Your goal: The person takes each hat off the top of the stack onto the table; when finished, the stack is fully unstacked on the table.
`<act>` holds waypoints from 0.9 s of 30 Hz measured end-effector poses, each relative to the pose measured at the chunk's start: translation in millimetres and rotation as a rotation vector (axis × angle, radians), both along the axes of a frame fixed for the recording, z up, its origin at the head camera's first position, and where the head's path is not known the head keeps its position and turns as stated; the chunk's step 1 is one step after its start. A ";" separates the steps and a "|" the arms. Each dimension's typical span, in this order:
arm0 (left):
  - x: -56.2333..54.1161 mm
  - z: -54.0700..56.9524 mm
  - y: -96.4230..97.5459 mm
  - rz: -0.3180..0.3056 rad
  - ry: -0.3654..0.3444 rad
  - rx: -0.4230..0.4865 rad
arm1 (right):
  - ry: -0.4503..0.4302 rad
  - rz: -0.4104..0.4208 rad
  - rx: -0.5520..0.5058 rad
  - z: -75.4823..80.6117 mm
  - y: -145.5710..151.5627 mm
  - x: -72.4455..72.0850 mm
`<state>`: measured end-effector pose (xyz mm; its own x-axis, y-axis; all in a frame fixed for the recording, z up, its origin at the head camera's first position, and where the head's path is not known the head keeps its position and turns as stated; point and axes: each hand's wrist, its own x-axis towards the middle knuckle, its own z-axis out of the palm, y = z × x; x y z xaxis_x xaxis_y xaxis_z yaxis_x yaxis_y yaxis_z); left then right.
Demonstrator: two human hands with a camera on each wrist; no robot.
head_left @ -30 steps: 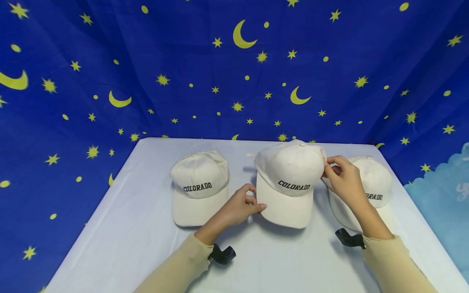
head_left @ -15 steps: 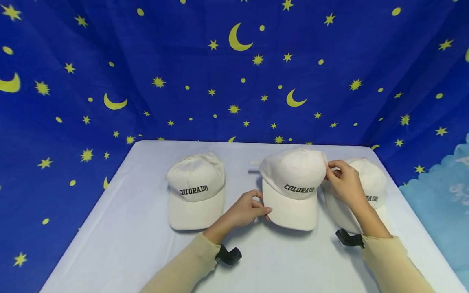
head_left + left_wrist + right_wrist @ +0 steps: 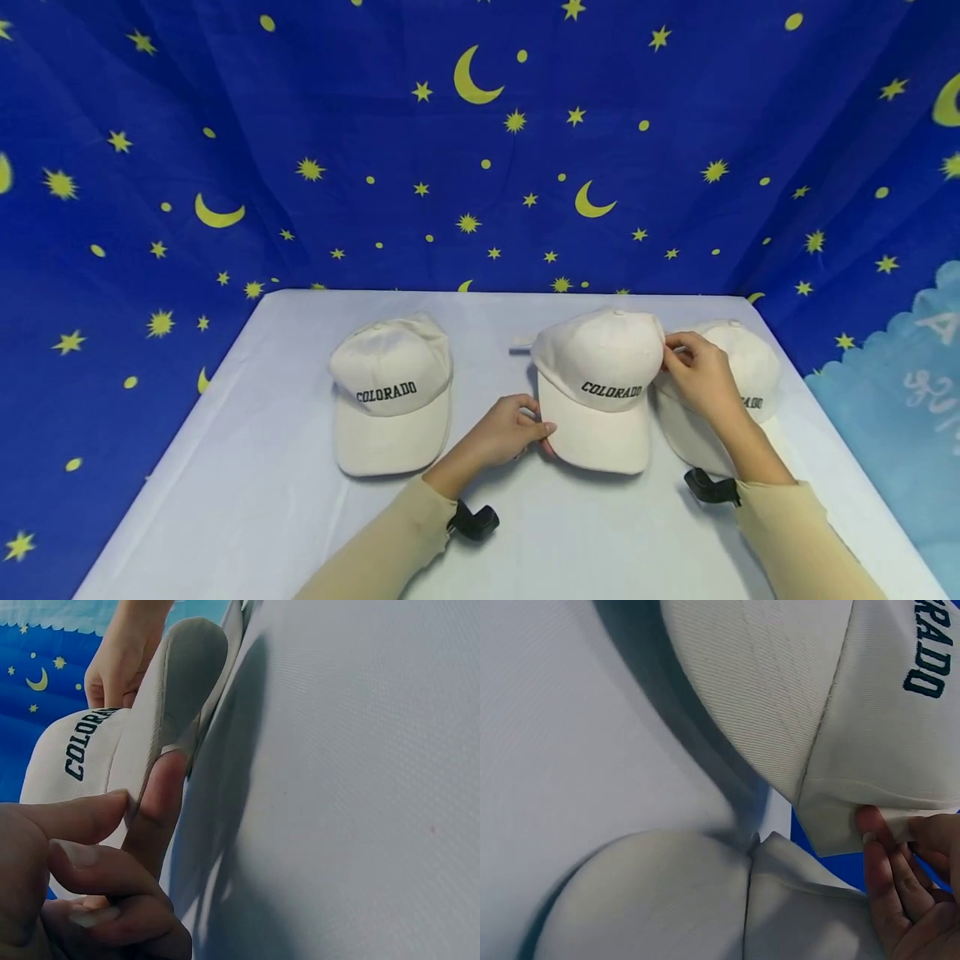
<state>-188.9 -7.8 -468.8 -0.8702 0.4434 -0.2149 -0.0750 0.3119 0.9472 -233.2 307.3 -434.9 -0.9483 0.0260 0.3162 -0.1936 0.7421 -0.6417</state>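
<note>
Between my two hands is a cream baseball cap (image 3: 596, 367) marked COLORADO, its brim facing me. My left hand (image 3: 510, 431) pinches the brim's left edge, thumb on top and index finger underneath, as the left wrist view shows at the brim (image 3: 184, 682). At the crown's right side, my right hand (image 3: 701, 372) pinches the lower rim of the cap (image 3: 885, 750) between thumb and fingers. The brim stands a little off the cloth, with a shadow under it. A strap end sticks out behind the cap on the left.
A matching cap (image 3: 392, 392) lies on the white-covered table (image 3: 247, 500) at left. Another cap (image 3: 738, 367) sits at right, partly behind my right hand and forearm. A blue star-and-moon curtain (image 3: 375, 125) encloses the back and sides.
The held cap has come down lower toward the table, with both hands still gripping it. The head view has also shifted slightly, so the side caps appear further left.
</note>
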 end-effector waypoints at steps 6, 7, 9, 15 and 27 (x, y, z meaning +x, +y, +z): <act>-1.1 -1.2 6.6 -0.008 0.002 -0.028 | 0.000 -0.005 0.015 -2.2 3.3 -1.5; -1.3 -1.3 7.7 -0.014 0.004 -0.028 | 0.002 -0.007 0.017 -2.5 4.0 -1.6; -1.6 -2.5 10.0 -0.023 0.000 -0.029 | 0.002 -0.010 0.023 -3.0 5.2 -1.4; -3.2 -4.9 14.6 -0.019 0.000 -0.050 | -0.003 -0.017 0.044 -4.9 8.5 -0.6; -5.1 -5.7 17.9 -0.015 0.096 -0.273 | 0.024 -0.015 0.071 -8.5 12.9 0.4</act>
